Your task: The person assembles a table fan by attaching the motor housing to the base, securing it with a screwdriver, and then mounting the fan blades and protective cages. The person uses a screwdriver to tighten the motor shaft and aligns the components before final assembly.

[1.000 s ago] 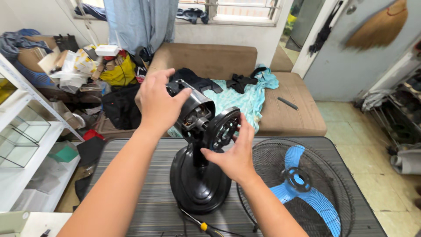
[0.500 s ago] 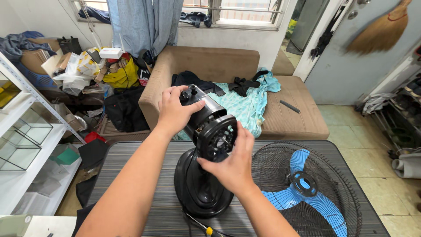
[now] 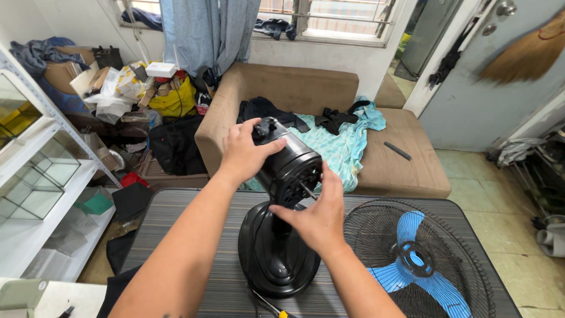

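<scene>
The black, drum-shaped plastic motor housing (image 3: 289, 168) of a table fan is gripped at its rear by the left hand (image 3: 244, 154), whose fingers are curled around the back end just below a small black knob (image 3: 264, 126). The right hand (image 3: 315, 215) is pressed against the front face of the housing, fingers half closed around its lower edge beside the thin metal shaft (image 3: 308, 192). The housing is carried on a glossy black oval base (image 3: 276, 250) standing on a grey striped table (image 3: 194, 235). Just to the right, a black wire fan guard (image 3: 382, 229) with a blue plastic blade (image 3: 421, 262) is laid flat. A yellow-handled screwdriver (image 3: 276, 311) is seen at the near edge.
</scene>
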